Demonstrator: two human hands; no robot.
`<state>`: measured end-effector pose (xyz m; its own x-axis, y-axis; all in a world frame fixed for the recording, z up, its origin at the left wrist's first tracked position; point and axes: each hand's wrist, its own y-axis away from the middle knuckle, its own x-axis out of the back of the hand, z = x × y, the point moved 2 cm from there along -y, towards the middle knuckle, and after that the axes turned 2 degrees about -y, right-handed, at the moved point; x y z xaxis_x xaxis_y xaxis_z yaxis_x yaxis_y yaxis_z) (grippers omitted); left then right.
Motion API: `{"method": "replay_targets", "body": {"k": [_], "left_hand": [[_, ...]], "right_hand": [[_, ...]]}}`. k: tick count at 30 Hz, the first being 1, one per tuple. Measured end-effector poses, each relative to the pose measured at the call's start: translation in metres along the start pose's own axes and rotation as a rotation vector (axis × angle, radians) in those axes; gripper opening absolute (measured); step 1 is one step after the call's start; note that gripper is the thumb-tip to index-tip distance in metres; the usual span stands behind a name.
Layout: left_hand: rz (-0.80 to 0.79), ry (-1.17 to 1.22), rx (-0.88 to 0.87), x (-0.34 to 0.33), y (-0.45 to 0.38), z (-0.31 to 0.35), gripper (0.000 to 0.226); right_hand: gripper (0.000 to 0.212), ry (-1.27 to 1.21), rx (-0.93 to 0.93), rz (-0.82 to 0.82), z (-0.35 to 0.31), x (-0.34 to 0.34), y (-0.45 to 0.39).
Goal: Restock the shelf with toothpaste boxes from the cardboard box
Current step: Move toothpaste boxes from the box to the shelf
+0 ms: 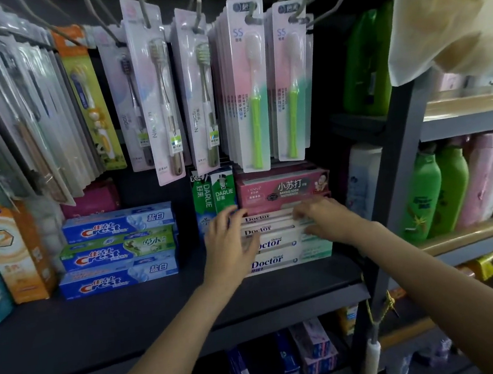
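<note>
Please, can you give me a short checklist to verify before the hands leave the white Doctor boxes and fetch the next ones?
1. Doctor boxes stacked flat, labels facing out: ok.
2. Left hand steadies the left end of the stack, fingers fairly straight: ok.
3. Right hand lies on the top boxes at the right end; whether it has a grip on one: cannot tell.
4. Top Doctor boxes flush with the ones below: not ok, they sit further back.
5. Pink box behind the stack stays level: ok.
6. Free shelf space in front for more boxes: ok.
7. Cardboard box with new stock within reach: cannot tell, not in view.
</note>
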<state>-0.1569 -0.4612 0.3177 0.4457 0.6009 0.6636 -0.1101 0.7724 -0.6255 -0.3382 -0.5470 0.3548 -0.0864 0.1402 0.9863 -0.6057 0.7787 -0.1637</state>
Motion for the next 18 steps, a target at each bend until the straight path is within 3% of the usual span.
{"method": "replay_targets", "body": {"k": [2, 4, 7, 12, 15, 18], "left_hand": [[-0.038, 0.164, 0.22, 0.001, 0.016, -0.016, 0.062], [-0.161, 0.263, 0.335, -0.007, 0.025, -0.023, 0.056], [-0.204, 0.299, 0.364, -0.017, 0.026, -0.024, 0.04], [-0.226, 0.333, 0.414, -0.02, 0.024, -0.03, 0.043], [-0.064, 0.272, 0.337, 0.001, 0.038, -0.026, 0.045], [0.066, 0.253, 0.111, 0.03, 0.085, -0.021, 0.04]], "right_hand": [[0.035, 0.037, -0.026, 0.009, 0.001, 0.001, 0.002], [0.032, 0.053, -0.038, 0.015, -0.002, 0.002, 0.004], [0.029, 0.039, -0.058, 0.033, -0.008, 0.001, 0.007], [0.035, -0.015, -0.081, 0.109, -0.026, -0.001, 0.018], [0.028, -0.111, 0.047, 0.297, -0.057, -0.005, 0.037], [0.026, -0.107, 0.405, 0.35, -0.125, -0.025, 0.063]]}}
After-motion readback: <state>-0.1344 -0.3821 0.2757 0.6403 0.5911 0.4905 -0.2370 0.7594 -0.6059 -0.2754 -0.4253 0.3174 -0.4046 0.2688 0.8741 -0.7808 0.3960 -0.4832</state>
